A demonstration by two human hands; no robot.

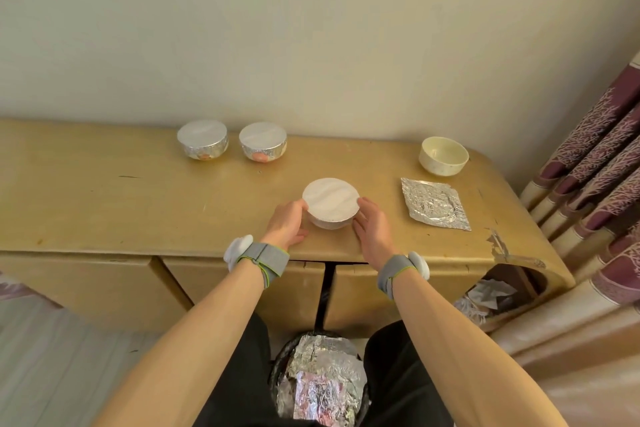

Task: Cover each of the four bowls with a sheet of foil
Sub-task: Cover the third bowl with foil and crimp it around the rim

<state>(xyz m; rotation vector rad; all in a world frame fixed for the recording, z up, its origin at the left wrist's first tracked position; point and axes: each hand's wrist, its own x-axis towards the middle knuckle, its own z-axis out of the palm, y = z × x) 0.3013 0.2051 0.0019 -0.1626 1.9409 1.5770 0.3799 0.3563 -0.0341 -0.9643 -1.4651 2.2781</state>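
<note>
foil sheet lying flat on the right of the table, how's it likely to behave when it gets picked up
The foil sheet looks thin and heavily creased, so it will probably flop and bend rather than stay flat. It is likely very light, and lifting by one corner could crumple or tear it. A round impression shows in it, so it probably holds whatever shape it is pressed into.

The room was lit softly and evenly, with warm, diffuse light that left only faint, short shadows under the 3 foil-covered bowls and beneath each hand on the table [104, 204]. The flat foil sheet [435, 203] and the crumpled foil in the bin [322, 378] caught small bright glints, without harsh glare. Wide-angle distortion bowed the table's edges and the curtain [602, 163], and detail was slightly soft throughout, most at the corners.
</note>
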